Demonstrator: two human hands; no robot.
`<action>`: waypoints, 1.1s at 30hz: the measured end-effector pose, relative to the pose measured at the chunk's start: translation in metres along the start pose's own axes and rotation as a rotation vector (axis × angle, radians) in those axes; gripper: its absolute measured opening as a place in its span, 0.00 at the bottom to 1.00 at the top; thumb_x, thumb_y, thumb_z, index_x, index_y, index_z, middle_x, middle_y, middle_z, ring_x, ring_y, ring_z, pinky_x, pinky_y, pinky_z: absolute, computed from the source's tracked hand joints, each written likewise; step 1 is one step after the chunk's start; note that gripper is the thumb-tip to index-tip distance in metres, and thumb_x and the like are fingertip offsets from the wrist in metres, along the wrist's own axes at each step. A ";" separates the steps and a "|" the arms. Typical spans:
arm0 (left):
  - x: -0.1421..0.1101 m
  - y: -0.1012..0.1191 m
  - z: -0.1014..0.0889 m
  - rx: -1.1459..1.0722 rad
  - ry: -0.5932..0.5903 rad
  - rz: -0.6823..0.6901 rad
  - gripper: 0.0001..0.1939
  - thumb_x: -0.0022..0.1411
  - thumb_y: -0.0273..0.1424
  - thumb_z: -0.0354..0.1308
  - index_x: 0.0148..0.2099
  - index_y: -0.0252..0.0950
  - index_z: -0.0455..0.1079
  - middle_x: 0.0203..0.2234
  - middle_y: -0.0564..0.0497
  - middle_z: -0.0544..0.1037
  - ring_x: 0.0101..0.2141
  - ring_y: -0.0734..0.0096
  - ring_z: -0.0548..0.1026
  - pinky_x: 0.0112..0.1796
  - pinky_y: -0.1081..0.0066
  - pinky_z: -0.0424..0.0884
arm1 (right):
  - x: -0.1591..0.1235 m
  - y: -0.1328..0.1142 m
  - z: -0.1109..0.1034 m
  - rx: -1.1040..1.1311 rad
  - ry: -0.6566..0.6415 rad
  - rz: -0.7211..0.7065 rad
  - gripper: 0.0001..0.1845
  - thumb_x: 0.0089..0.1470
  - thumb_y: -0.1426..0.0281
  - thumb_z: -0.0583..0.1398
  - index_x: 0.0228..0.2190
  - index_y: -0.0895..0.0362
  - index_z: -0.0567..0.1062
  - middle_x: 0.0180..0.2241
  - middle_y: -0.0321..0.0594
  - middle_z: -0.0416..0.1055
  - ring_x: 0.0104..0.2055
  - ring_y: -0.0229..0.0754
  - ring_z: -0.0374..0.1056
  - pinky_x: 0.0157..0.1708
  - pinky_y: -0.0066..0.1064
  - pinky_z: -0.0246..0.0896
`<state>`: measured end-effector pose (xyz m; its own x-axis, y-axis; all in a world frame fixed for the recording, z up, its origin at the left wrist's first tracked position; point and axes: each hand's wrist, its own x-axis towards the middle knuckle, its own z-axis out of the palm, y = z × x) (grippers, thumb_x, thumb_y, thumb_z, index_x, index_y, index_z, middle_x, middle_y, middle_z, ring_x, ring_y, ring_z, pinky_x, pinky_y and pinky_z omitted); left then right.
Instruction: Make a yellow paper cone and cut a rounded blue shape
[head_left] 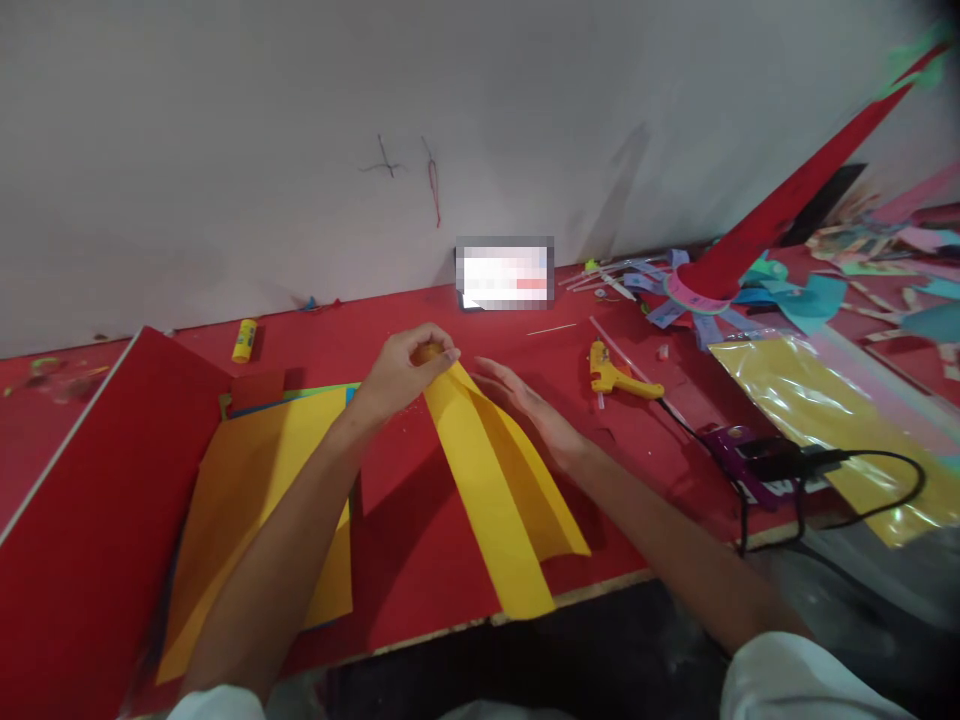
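Note:
A yellow sheet of paper [480, 470], folded lengthwise, stands partly raised over the red table in front of me. My left hand [416, 368] pinches its far end between thumb and fingers. Beside the sheet's right flap is my right hand [536, 405], its fingers stretched out and apart. Part of that hand lies behind the paper, so I cannot tell how firmly it touches. Under my left forearm lies a stack of coloured sheets [262, 480] with yellow on top.
A red board [97, 500] stands at the left, near a glue stick [244, 341]. To the right are a yellow glue gun [619, 375], a purple power strip [739, 460] with black cables, and a red paper cone [795, 200]. A blurred screen [504, 275] leans on the wall.

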<state>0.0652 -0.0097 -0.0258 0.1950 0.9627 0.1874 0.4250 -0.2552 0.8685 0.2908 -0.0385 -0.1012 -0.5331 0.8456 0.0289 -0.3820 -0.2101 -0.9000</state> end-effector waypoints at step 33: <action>0.000 -0.012 -0.026 -0.098 -0.129 -0.061 0.25 0.63 0.38 0.69 0.62 0.45 0.76 0.37 0.51 0.76 0.38 0.70 0.74 0.39 0.71 0.72 | -0.005 -0.001 -0.003 0.136 -0.196 0.234 0.59 0.55 0.54 0.73 0.75 0.42 0.47 0.64 0.50 0.72 0.50 0.51 0.80 0.50 0.44 0.78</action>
<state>0.0370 -0.0044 -0.0241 0.2864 0.9549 0.0783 0.3523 -0.1810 0.9182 0.2963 -0.0412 -0.1018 -0.7486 0.6585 -0.0769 -0.3221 -0.4626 -0.8260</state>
